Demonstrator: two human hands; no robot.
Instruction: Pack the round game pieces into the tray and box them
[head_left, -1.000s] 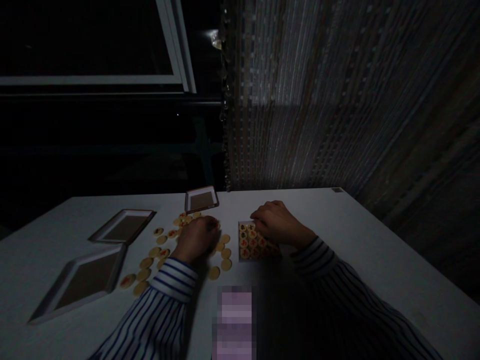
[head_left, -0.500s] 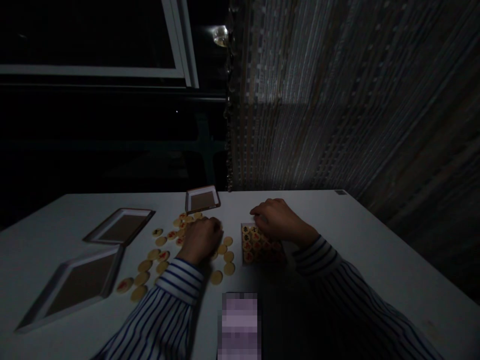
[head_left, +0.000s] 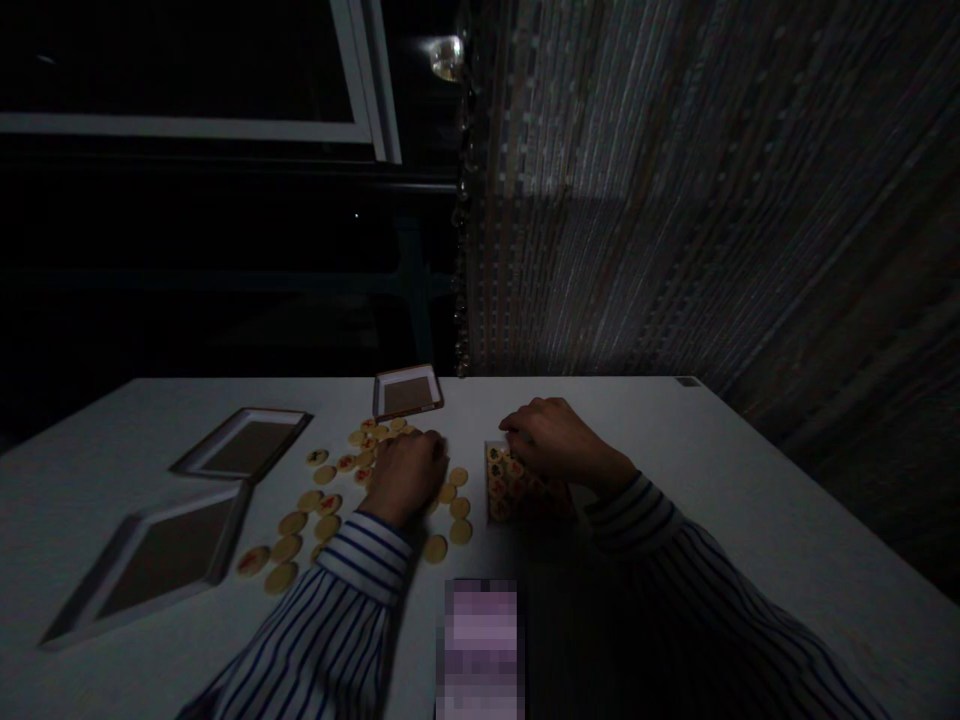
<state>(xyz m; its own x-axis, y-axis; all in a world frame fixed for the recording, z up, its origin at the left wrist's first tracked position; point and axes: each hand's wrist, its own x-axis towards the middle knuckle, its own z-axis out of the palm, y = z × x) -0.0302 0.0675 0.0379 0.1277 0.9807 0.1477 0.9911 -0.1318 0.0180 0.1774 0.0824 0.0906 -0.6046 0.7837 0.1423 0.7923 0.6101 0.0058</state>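
Observation:
My left hand (head_left: 409, 475) rests low among loose round Chinese chess pieces (head_left: 287, 548). Its fingers curl downward and inward, and anything in them is hidden. Some pieces show red or black characters; others lie plain side up. To the right, a small open box (head_left: 487, 500) contains rows of pieces (head_left: 498, 488) with their characters facing up. Over the far right part of this box is my right hand (head_left: 559, 440), fingers bent and close together near its back edge. I cannot make out what its fingertips hold, and the hand covers part of the box.
Three shallow trays or lids lie on the white table (head_left: 675, 470): one at the near left (head_left: 161, 555), one behind it (head_left: 244, 445), and one at the back (head_left: 409, 393). A blurred-out phone-like object (head_left: 484, 650) is at the front. A string curtain (head_left: 637, 200) hangs behind.
The view has shifted slightly, so the table and its items appear a little higher. Both hands keep nearly the same places and poses.

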